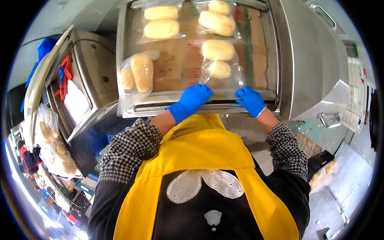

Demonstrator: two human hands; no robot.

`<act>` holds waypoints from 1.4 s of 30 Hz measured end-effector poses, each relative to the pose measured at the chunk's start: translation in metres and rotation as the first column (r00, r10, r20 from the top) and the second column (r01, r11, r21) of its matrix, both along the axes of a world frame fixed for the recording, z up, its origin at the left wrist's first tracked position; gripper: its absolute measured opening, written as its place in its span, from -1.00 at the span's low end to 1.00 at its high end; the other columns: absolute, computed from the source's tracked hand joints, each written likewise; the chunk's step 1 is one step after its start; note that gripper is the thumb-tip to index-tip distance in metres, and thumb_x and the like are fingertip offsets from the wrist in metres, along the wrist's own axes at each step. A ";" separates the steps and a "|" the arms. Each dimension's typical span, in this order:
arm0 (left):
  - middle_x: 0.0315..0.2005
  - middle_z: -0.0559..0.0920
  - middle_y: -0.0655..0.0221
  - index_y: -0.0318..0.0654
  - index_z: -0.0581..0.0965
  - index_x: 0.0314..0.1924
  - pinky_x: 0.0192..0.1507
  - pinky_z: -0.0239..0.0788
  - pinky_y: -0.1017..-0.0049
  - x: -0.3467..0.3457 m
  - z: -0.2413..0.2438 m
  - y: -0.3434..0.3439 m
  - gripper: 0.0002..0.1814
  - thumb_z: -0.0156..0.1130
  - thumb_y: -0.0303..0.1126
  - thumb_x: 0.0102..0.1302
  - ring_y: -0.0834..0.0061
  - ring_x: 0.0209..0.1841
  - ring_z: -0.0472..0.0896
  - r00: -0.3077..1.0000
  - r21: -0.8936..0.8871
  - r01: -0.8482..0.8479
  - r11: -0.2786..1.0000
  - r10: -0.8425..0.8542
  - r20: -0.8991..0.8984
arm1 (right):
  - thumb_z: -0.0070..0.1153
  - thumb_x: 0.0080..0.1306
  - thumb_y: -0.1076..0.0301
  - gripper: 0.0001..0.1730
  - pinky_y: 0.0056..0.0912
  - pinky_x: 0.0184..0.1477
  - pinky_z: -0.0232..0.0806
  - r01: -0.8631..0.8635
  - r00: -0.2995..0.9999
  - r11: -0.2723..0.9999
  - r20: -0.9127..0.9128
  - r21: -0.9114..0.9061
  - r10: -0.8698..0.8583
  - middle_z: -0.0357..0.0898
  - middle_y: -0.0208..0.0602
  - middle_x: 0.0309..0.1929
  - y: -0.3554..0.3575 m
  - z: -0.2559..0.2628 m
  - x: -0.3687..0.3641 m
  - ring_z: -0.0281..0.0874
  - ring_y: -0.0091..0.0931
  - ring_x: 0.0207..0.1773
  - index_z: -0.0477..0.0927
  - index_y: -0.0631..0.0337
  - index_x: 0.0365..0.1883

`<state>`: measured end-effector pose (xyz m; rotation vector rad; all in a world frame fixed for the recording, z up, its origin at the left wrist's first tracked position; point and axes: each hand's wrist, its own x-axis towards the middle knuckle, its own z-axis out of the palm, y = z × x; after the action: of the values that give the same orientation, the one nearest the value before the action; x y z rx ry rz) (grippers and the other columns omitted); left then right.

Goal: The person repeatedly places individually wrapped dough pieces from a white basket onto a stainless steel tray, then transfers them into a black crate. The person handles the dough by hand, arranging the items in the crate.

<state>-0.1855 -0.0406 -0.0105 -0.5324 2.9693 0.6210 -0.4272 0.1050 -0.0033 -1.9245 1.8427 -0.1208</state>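
A clear plastic bag [237,78] holds two pale peeled root sections [218,50] that look like lotus root. My blue-gloved left hand [192,97] pinches the left corner of its mouth, and my gloved right hand [251,100] grips the right corner. The mouth lies across the metal bar [168,96] at the near edge of a steel vacuum packing machine [280,60]. Left of my left hand, another bag of root sections [141,72] overhangs that near edge. Farther back lie two more filled bags, one at the left [161,28] and one at the right [216,22].
Brown cardboard [171,64] lines the machine bed. A steel housing [312,60] with handles stands on the right. To the left are a steel cabinet [93,60], a red cloth-like item [64,78] and a large bag of roots [57,147]. More bagged roots [322,177] sit low at right.
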 end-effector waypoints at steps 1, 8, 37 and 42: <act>-0.42 0.56 0.24 -0.12 0.51 -0.34 -0.34 0.47 0.29 0.004 -0.009 0.000 -0.90 0.13 -0.43 0.09 0.19 -0.35 0.59 0.997 -0.010 0.017 1.000 -0.017 -0.078 | 0.07 0.16 0.32 -0.84 -0.16 -0.23 0.37 -0.030 1.000 1.000 -0.006 0.008 0.030 0.43 -0.16 -0.26 -0.007 -0.002 0.000 0.47 -0.17 -0.20 0.46 0.11 -0.29; -0.16 0.57 0.20 -0.12 0.54 -0.05 0.03 0.35 0.24 0.084 0.065 -0.019 -0.66 0.09 -0.46 0.13 0.19 -0.03 0.52 0.914 0.199 -0.071 0.977 0.144 -0.379 | 0.00 0.19 0.40 -0.77 -0.19 -0.21 0.37 -0.134 0.986 0.990 -0.103 -0.040 0.129 0.50 -0.14 -0.29 -0.003 0.039 0.011 0.50 -0.17 -0.23 0.56 0.18 -0.18; -0.18 0.59 0.22 -0.36 0.48 0.02 -0.29 0.45 0.42 0.135 0.000 -0.148 -0.38 0.36 -0.03 0.11 0.39 -0.23 0.57 0.387 0.869 -0.413 -0.273 0.811 0.439 | 0.19 0.18 -0.09 -0.33 -0.37 -0.06 0.36 0.563 0.173 0.582 0.605 0.587 -0.777 0.58 -0.13 -0.07 -0.188 -0.039 0.181 0.52 -0.41 -0.10 0.52 0.34 0.02; -0.18 0.59 0.16 -0.44 0.46 0.05 -0.24 0.46 0.43 0.136 -0.002 -0.148 -0.33 0.29 0.02 0.17 0.38 -0.24 0.58 0.546 0.704 -0.654 0.276 0.817 0.188 | 0.23 0.21 0.12 -0.43 -0.43 -0.24 0.44 0.380 0.327 0.759 0.690 0.529 -0.645 0.56 -0.21 -0.10 -0.179 -0.056 0.175 0.53 -0.47 -0.22 0.45 0.33 0.07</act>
<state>-0.0494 -0.1889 -0.0130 -1.8585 2.0521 1.8906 -0.2519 -0.0736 -0.0594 -0.6857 1.5216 -0.8314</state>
